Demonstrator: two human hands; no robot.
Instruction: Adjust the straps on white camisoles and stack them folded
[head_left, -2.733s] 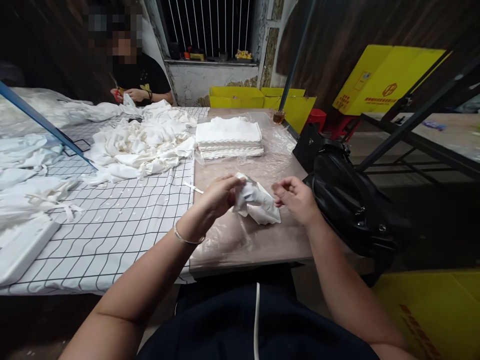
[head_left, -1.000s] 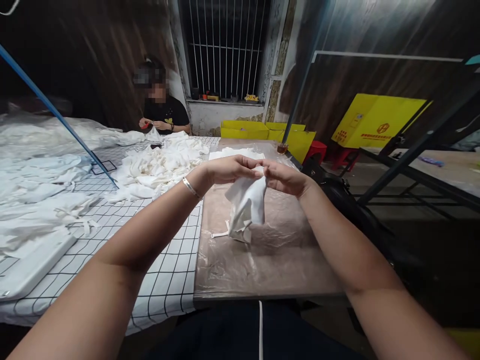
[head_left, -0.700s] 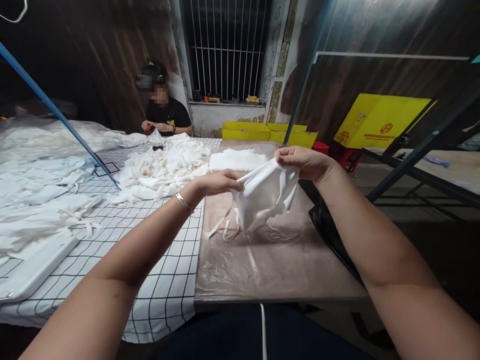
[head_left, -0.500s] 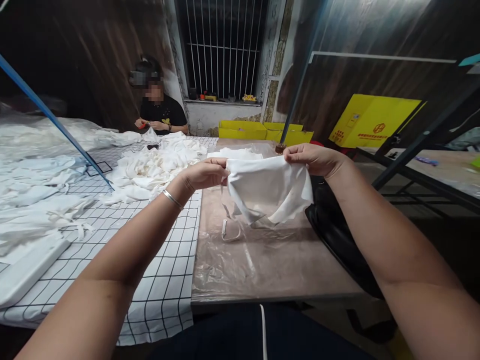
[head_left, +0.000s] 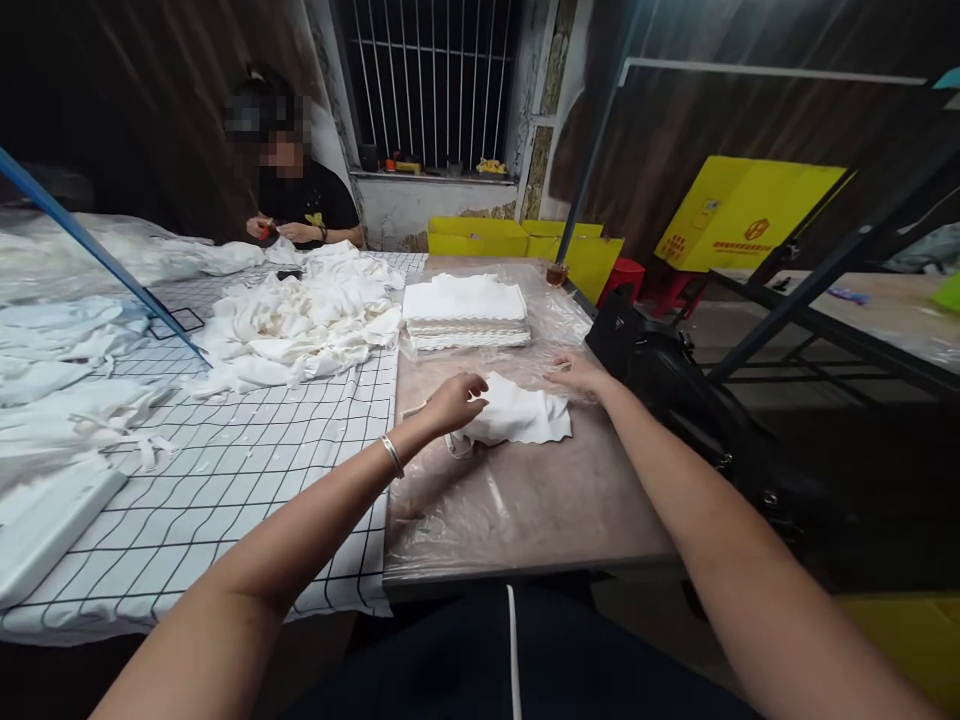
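A small white garment point(head_left: 521, 412) with a thin strap lies spread on the plastic-covered table. My left hand point(head_left: 456, 402), a silver bangle point(head_left: 391, 455) on its wrist, hovers at the garment's left side with fingers curved and apart, holding nothing. Just off the upper right corner is my right hand point(head_left: 579, 377), its fingers stretched out and nothing in them. Behind the garment stands a neat stack of folded white pieces point(head_left: 466, 315).
Left of me, a checked cloth point(head_left: 300, 500) carries a loose heap of white garments point(head_left: 300, 315) and a white slab point(head_left: 60, 535). A co-worker point(head_left: 304, 205) sits at the far end. A black bag point(head_left: 660, 370) leans along the table's right edge, near a blue pole point(head_left: 592, 150) and yellow boxes point(head_left: 480, 237).
The white garment, held up between both hands before, now lies on the table. Both hands have let go and moved lower. The folded stack behind has come into full view.
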